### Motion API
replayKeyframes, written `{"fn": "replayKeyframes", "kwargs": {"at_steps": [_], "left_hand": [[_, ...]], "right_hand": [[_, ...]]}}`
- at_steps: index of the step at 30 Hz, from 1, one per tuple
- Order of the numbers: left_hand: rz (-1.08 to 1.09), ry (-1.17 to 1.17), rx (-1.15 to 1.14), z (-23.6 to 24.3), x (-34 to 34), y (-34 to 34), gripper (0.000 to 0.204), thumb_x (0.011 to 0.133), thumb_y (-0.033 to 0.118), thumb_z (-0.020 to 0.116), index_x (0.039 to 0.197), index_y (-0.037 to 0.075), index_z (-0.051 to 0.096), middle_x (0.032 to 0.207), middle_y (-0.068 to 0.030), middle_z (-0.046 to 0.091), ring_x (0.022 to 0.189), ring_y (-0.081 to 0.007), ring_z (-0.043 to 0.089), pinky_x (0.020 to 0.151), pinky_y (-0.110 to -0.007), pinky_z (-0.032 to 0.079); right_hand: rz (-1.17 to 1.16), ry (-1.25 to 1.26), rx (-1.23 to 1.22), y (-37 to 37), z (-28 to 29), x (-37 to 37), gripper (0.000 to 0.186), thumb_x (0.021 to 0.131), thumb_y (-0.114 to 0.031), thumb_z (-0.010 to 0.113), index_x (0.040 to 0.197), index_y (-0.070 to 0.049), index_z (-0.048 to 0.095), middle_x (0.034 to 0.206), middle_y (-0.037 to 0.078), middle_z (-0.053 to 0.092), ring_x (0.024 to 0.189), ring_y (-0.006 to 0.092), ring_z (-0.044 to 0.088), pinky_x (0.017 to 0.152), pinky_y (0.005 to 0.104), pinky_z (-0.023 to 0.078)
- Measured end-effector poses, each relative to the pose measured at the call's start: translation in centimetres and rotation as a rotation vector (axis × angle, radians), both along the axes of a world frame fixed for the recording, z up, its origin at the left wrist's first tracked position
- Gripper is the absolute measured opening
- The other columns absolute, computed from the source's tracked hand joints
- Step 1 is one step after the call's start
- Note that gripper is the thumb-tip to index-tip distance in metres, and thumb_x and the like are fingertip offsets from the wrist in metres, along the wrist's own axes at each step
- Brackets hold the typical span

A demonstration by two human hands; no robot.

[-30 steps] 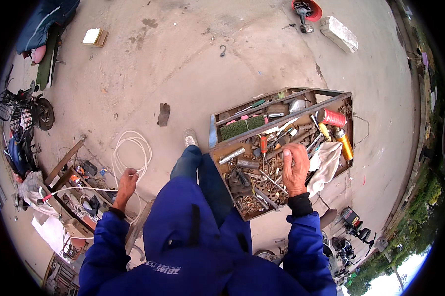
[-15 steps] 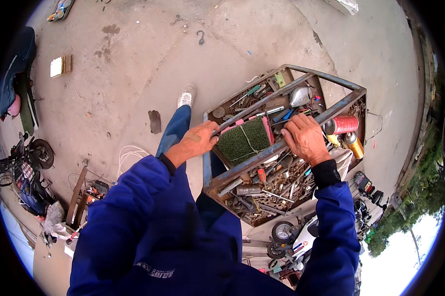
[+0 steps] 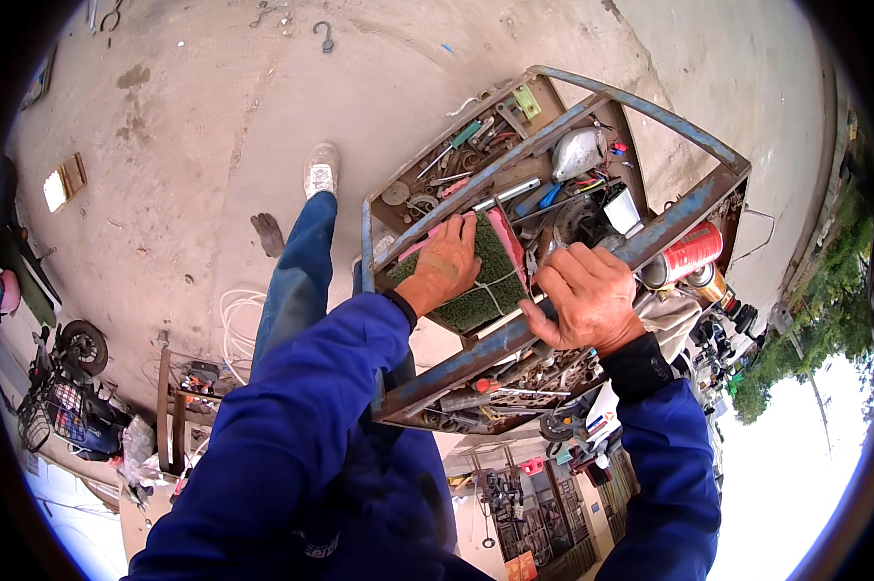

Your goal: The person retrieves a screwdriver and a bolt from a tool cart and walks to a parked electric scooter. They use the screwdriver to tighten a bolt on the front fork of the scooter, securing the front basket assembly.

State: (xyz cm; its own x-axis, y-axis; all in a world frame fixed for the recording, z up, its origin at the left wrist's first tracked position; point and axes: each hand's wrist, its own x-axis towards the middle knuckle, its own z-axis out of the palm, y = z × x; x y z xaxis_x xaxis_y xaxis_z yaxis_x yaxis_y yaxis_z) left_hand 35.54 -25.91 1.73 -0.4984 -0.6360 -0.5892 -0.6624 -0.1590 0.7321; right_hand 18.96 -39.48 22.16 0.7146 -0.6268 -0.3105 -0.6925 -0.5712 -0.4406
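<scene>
A rusty, blue-painted metal tool box (image 3: 691, 136) with open compartments is crowded with wrenches, screwdrivers and loose hardware. My left hand (image 3: 444, 261) lies with fingers outstretched on a green artificial-turf pad (image 3: 483, 300) with pink edging and a thin cord round it, just below the upper rail. My right hand (image 3: 587, 300) has its fingers curled over the lower frame bar (image 3: 682, 215), beside a red spray can (image 3: 681, 254). An orange can (image 3: 705, 281) and a pale rag (image 3: 671, 315) are right of that hand.
A dark glove (image 3: 267, 232) and a coiled white hose (image 3: 231, 320) lie on the concrete floor (image 3: 195, 116). My shoe (image 3: 321, 169) is left of the box. A parked scooter (image 3: 78, 407) stands at left; trees (image 3: 785, 358) show at right.
My left hand has gone from beside the hose at lower left onto the turf pad. My right hand has moved onto the frame bar. My view has shifted, and the box appears higher and larger.
</scene>
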Motion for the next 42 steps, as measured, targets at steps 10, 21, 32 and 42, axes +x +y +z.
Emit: {"fn": "replayKeyframes", "kwargs": {"at_steps": [10, 21, 32, 42], "left_hand": [[0.082, -0.04, 0.089, 0.1, -5.9, 1.2, 0.081, 0.087, 0.035, 0.076, 0.146, -0.009, 0.042, 0.157, -0.0355, 0.03, 0.146, -0.0473, 0.035, 0.118, -0.054, 0.035], [0.215, -0.164, 0.002, -1.7, -7.2, 1.7, 0.054, 0.087, 0.026, 0.072, 0.132, 0.0, 0.056, 0.154, -0.036, 0.037, 0.137, -0.0527, 0.042, 0.118, -0.057, 0.036], [-0.03, -0.262, -0.056, -4.9, -6.4, -1.7, 0.036, 0.095, 0.008, 0.061, 0.127, -0.003, 0.054, 0.112, -0.0248, 0.071, 0.092, -0.0342, 0.076, 0.076, -0.042, 0.063], [-0.302, -0.332, -0.099, -8.8, -7.3, -1.7, 0.02, 0.097, 0.014, 0.063, 0.107, -0.002, 0.069, 0.091, -0.0124, 0.08, 0.083, -0.0258, 0.08, 0.068, -0.038, 0.064]], "right_hand": [[-0.046, -0.104, -0.024, 0.4, -0.6, -0.7, 0.03, 0.071, -0.034, 0.079, 0.077, -0.01, 0.061, 0.082, 0.004, 0.057, 0.07, 0.0236, 0.056, 0.059, 0.0359, 0.04], [-0.051, -0.106, -0.044, 0.4, -0.8, -0.8, 0.029, 0.07, -0.034, 0.078, 0.075, -0.012, 0.06, 0.079, 0.003, 0.056, 0.067, 0.0226, 0.055, 0.057, 0.0358, 0.038], [-0.054, -0.097, -0.052, 0.7, -0.8, -0.9, 0.029, 0.071, -0.034, 0.077, 0.074, -0.013, 0.058, 0.079, 0.002, 0.055, 0.068, 0.0214, 0.055, 0.058, 0.0352, 0.039], [-0.07, -0.087, -0.053, 0.5, -0.8, -0.9, 0.029, 0.072, -0.035, 0.077, 0.073, -0.013, 0.057, 0.078, 0.002, 0.056, 0.068, 0.0212, 0.056, 0.058, 0.0347, 0.039]]}}
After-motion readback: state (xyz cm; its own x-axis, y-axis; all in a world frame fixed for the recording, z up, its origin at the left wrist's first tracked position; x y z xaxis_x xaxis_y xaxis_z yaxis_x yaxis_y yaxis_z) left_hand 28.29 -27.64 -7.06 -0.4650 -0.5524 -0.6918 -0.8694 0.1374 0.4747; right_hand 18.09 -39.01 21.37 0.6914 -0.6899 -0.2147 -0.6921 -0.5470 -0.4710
